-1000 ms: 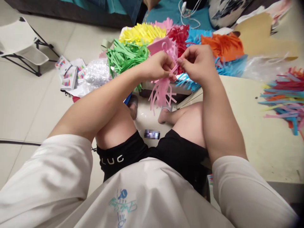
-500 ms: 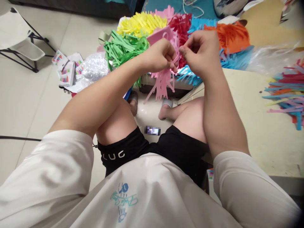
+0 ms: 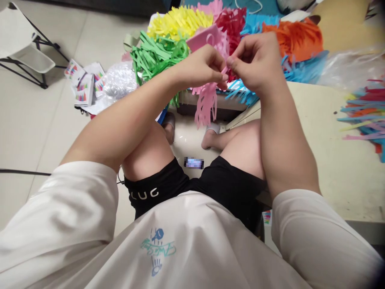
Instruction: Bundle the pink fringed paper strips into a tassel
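Note:
A pink paper tassel (image 3: 206, 105) with a cut fringe hangs below my hands, its upper end between them. My left hand (image 3: 207, 66) is closed on it, fingers curled. My right hand (image 3: 255, 60) pinches at the tassel's upper end, thumb against forefinger, close to my left fingertips. Behind them lie fringed paper bundles: green (image 3: 161, 54), yellow (image 3: 180, 22), red (image 3: 231, 24), blue (image 3: 260, 23) and orange (image 3: 293, 38). A flat pink sheet (image 3: 200, 39) rests just beyond my left hand.
A cream table (image 3: 327, 160) at the right bears multicoloured strips (image 3: 365, 114) and clear plastic (image 3: 351, 68). At the left are a folding stool (image 3: 21, 40), printed packets (image 3: 84, 90) and crumpled clear wrap (image 3: 118, 80). A phone (image 3: 194, 163) lies between my legs.
The hanging pink fringe has swung inward and its strips hang closer together. My left fingers have shifted slightly along the tassel; my right hand keeps its pinch. The view has moved a little.

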{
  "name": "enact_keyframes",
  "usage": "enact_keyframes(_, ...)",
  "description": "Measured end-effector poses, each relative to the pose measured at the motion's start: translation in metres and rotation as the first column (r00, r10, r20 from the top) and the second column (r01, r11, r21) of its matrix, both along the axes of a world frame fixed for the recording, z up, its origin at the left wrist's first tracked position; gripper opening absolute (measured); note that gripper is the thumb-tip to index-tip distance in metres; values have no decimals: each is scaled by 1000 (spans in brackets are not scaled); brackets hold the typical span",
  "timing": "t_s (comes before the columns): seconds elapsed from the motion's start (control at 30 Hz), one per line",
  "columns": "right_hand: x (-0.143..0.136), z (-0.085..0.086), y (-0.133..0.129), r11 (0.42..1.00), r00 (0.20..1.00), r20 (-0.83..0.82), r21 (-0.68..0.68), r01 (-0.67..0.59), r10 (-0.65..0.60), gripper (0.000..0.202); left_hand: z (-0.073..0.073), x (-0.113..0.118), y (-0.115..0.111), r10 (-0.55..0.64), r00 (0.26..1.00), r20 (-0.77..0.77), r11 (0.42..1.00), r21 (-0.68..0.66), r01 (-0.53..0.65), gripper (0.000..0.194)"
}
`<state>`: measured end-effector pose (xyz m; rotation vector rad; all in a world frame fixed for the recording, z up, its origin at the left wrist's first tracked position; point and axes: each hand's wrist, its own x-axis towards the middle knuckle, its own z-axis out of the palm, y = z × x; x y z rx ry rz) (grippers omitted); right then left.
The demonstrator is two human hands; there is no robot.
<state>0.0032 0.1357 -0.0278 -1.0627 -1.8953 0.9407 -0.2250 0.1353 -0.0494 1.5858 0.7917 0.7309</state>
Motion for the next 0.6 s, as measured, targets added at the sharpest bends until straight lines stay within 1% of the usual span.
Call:
enact_keyframes(0.03,-1,0,-1,1000,1000,0,-3,-7,7,63,1,1,-1,0,1000,-5,1000,22,0,17)
enact_keyframes(0.1,-5,0,-2,1000,1000,-11,8,15,-15,60,4,3,-3,5,999,-34,997,74,-3,22)
enact_keyframes(0.17,-8,0,-2,998,997,-50,20,61,-60,53,9,5,-6,33,998,-57,996,89,-28,27)
enact_keyframes(0.23,-10,2,-3,996,993,-90,15,83,-81,45,15,5,-8,77,994,-76,993,94,-70,27)
enact_keyframes(0.33,-11,5,-5,998,990,-124,-10,60,-61,44,22,6,-14,117,990,-83,989,96,-109,29)
enact_keyframes(0.4,-10,8,-7,999,990,-134,-16,46,-48,43,25,5,-17,114,989,-90,990,95,-105,30)
enact_keyframes(0.6,-8,9,-7,998,991,-120,11,59,-58,36,28,7,-19,111,987,-114,988,116,-98,32)
